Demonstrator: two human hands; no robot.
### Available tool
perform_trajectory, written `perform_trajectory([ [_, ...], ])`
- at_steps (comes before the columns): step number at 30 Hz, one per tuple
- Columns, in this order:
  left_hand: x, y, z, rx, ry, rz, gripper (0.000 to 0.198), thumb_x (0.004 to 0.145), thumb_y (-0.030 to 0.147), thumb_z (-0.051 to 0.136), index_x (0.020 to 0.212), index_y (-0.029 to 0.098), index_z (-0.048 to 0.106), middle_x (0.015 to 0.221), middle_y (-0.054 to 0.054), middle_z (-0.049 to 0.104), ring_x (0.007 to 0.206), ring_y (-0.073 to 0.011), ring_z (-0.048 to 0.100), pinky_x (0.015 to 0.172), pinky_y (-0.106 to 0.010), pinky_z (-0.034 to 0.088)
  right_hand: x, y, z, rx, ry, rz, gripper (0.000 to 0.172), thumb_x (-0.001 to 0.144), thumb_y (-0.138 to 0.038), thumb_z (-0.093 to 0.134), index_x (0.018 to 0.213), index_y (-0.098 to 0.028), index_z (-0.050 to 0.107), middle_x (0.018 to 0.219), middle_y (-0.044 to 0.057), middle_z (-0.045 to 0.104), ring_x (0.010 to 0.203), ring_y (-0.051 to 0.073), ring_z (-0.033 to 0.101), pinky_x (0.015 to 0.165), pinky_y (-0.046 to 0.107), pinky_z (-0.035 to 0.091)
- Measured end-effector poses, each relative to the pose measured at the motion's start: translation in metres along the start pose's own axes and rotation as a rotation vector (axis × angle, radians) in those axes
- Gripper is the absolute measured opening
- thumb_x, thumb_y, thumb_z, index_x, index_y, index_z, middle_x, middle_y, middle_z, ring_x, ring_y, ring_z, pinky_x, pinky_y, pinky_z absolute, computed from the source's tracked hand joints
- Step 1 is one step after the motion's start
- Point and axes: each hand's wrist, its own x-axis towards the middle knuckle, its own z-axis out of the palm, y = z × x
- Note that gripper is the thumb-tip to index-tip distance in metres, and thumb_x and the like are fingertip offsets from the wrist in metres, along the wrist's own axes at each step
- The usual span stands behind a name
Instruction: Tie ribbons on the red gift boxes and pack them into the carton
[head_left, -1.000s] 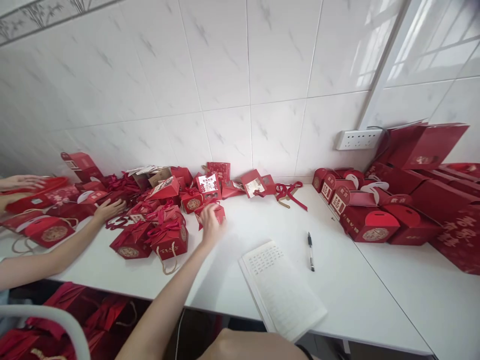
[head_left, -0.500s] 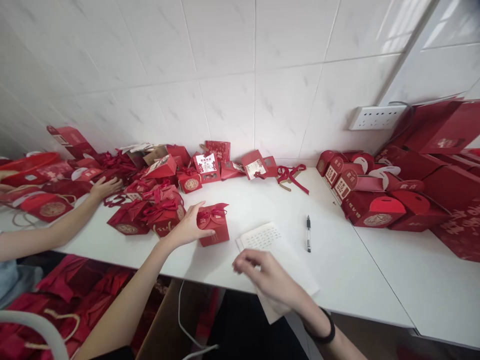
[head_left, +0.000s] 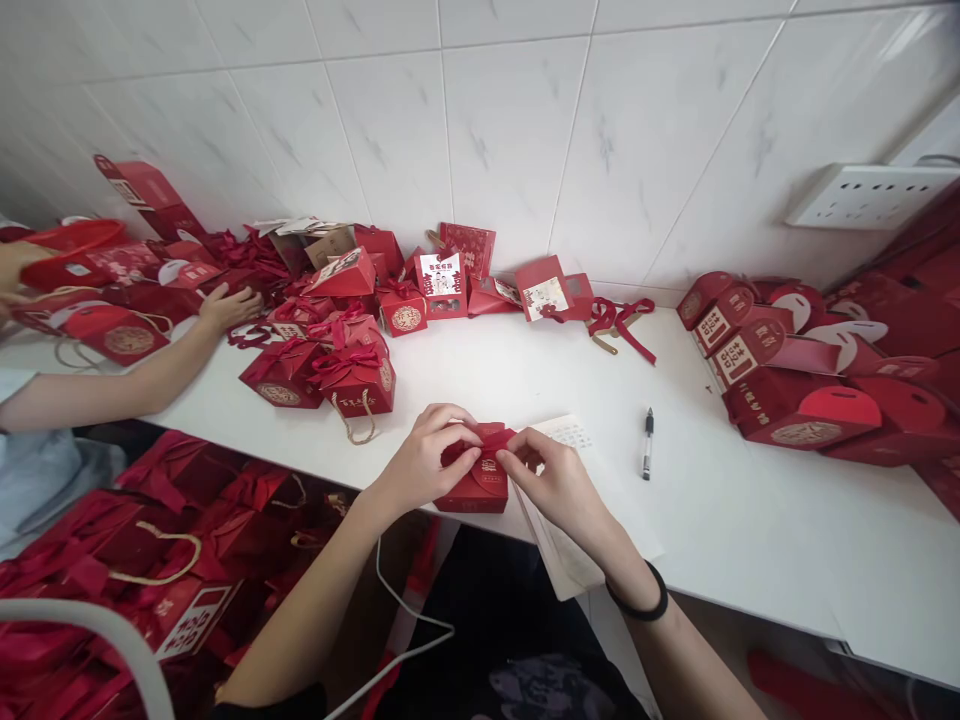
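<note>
A small red gift box point(head_left: 480, 485) with a red ribbon bow on top sits at the front edge of the white table point(head_left: 750, 520). My left hand point(head_left: 424, 458) and my right hand point(head_left: 551, 482) both pinch the ribbon on its top, fingers closed. My right wrist wears a black band. A white notebook point(head_left: 574, 520) lies partly under my right hand and hangs over the table edge. A black pen point(head_left: 649, 442) lies to the right of the box.
Several red gift boxes point(head_left: 352, 375) are heaped at the back left, larger red boxes point(head_left: 795, 400) at the right. Another person's hand point(head_left: 225, 305) reaches into the left heap. Red bags point(head_left: 150, 560) lie under the table. A white socket strip point(head_left: 870, 195) hangs on the tiled wall.
My left hand pulled the small red box from the heap to the table's front edge. My right hand came up and joined it on the ribbon. The view tilted downward.
</note>
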Motion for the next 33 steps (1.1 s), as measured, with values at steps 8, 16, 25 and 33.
perform_trajectory([
  [8,-0.002,-0.006,0.009,-0.068,-0.03,-0.004,0.009,0.083,0.029,0.058,0.085,0.023,0.065,0.087,-0.002,0.067,0.094,-0.0181,0.058,0.091,-0.037,0.044,0.018,-0.007,0.003,-0.237,0.14,-0.259,0.017,0.091,-0.029,0.048,0.082,-0.02,0.06,0.083,0.006,0.06,0.084,0.021,0.055,0.076,0.034,0.046],
  [16,-0.005,-0.008,0.016,-0.131,0.065,-0.131,0.028,0.083,0.027,0.059,0.11,0.022,0.057,0.085,0.0,0.069,0.098,-0.0178,0.058,0.093,-0.036,0.043,0.012,0.015,-0.007,-0.148,-0.084,0.266,0.05,0.093,-0.057,0.033,0.063,-0.019,0.047,0.062,0.001,0.054,0.058,0.016,0.049,0.056,0.027,0.037],
  [25,0.001,0.001,0.016,-0.045,0.053,-0.184,0.009,0.082,0.026,0.059,0.075,0.02,0.06,0.098,-0.003,0.06,0.1,-0.0195,0.054,0.092,-0.039,0.043,-0.018,0.005,0.008,-0.033,-0.049,0.232,0.038,0.086,-0.046,0.047,0.059,-0.02,0.039,0.054,-0.003,0.042,0.051,0.012,0.038,0.048,0.024,0.027],
  [33,0.001,0.0,0.018,-0.052,0.046,-0.208,0.011,0.082,0.024,0.059,0.073,0.019,0.059,0.099,-0.004,0.059,0.1,-0.0197,0.053,0.093,-0.04,0.041,-0.028,0.0,0.008,-0.044,-0.094,0.243,0.033,0.085,-0.037,0.044,0.058,-0.02,0.034,0.054,-0.003,0.04,0.05,0.011,0.036,0.048,0.023,0.027],
])
